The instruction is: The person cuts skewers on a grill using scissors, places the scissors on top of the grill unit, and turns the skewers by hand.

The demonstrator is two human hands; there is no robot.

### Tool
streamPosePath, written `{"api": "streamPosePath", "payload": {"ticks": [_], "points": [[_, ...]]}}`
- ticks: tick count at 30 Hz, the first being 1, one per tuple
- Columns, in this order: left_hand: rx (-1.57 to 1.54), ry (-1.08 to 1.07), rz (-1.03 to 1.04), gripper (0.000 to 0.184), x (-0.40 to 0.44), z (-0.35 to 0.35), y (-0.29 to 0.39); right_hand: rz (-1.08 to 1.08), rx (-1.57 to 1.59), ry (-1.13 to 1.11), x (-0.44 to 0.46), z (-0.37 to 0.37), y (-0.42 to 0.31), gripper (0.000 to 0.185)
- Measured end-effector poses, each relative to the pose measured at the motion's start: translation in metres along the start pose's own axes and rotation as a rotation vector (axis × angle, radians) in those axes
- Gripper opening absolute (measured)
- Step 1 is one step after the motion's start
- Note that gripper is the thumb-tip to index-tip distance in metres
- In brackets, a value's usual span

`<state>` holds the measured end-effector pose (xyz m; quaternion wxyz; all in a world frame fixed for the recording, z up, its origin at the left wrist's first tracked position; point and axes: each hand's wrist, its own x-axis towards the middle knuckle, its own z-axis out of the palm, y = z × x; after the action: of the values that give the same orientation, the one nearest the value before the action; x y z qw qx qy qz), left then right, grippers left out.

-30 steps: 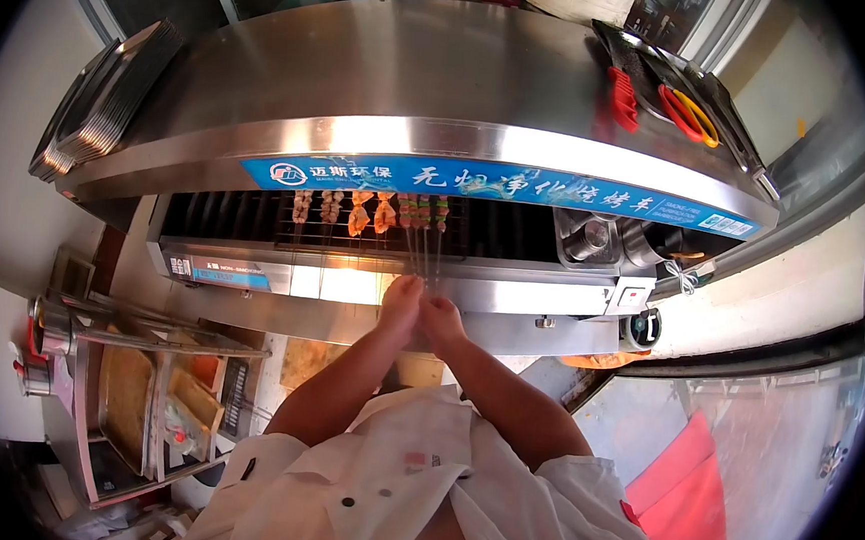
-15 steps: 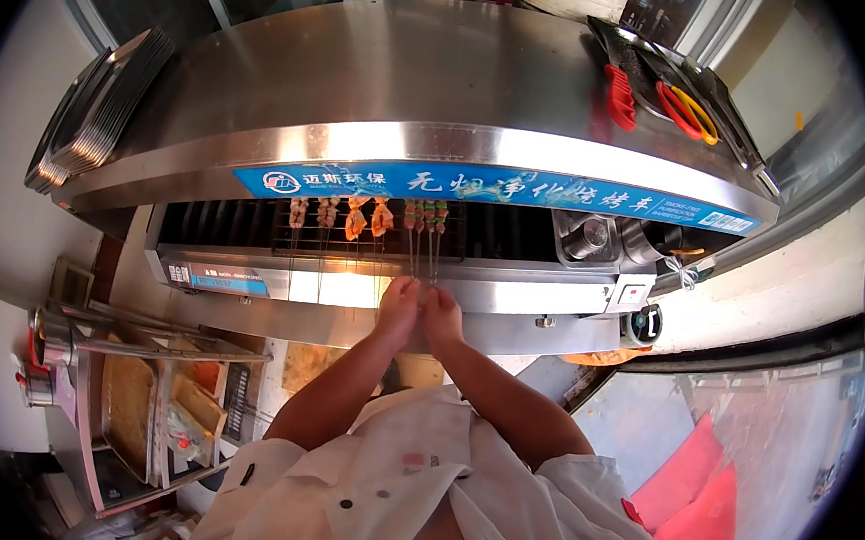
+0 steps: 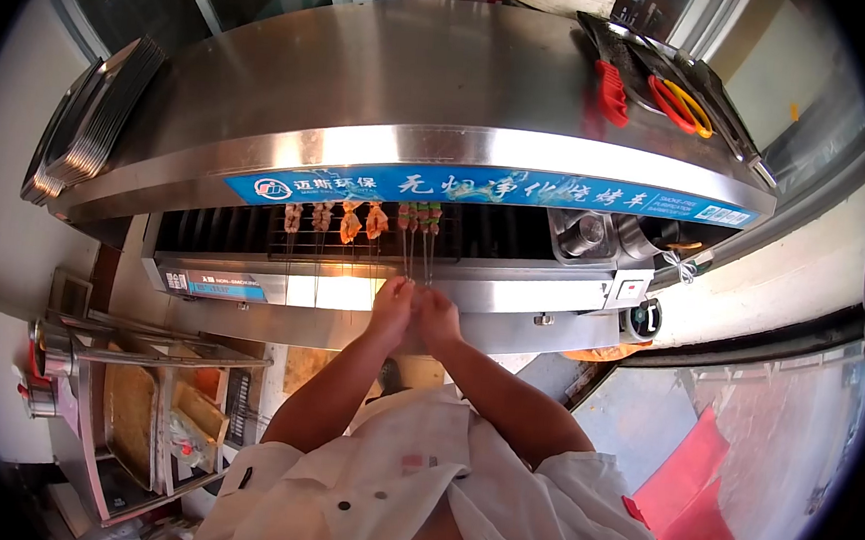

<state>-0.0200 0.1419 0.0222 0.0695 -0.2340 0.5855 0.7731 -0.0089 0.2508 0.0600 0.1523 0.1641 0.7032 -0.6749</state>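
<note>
Your left hand and right hand, both curled closed, hold near ends of skewers running near to far onto the grill.

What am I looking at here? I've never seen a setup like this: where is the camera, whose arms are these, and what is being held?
There is no robot here. The camera sits on a person's head, looking forward and down, so the arms reaching up from the bottom are the wearer's own. Ahead is a metal grill beneath a broad steel hood. The left hand and right hand, side by side, appear to grip the near ends of the skewers with green and dark pieces. Left of those lie other skewers, including orange ones. On the hood, stacked trays stand at left and a red-handled tool lies at right.
</note>
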Motion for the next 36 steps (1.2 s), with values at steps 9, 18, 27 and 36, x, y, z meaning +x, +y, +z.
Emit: {"api": "streamPosePath", "payload": {"ticks": [9, 18, 27, 36], "points": [[0.020, 0.008, 0.026, 0.014, 0.003, -0.003, -0.005, 0.045, 0.081, -0.106, 0.011, -0.008, 0.011, 0.036], [-0.003, 0.003, -0.016, 0.015, 0.006, -0.006, -0.005, 0.299, 0.325, -0.205, 0.017, -0.011, 0.012, 0.032], [0.120, 0.083, -0.063, 0.019, -0.013, 0.001, 0.013, 0.120, 0.155, -0.130, 0.026, -0.018, 0.028, 0.027], [0.071, 0.064, -0.039, 0.017, -0.018, 0.006, 0.016, -0.078, -0.109, 0.077, 0.016, -0.016, 0.016, 0.031]]}}
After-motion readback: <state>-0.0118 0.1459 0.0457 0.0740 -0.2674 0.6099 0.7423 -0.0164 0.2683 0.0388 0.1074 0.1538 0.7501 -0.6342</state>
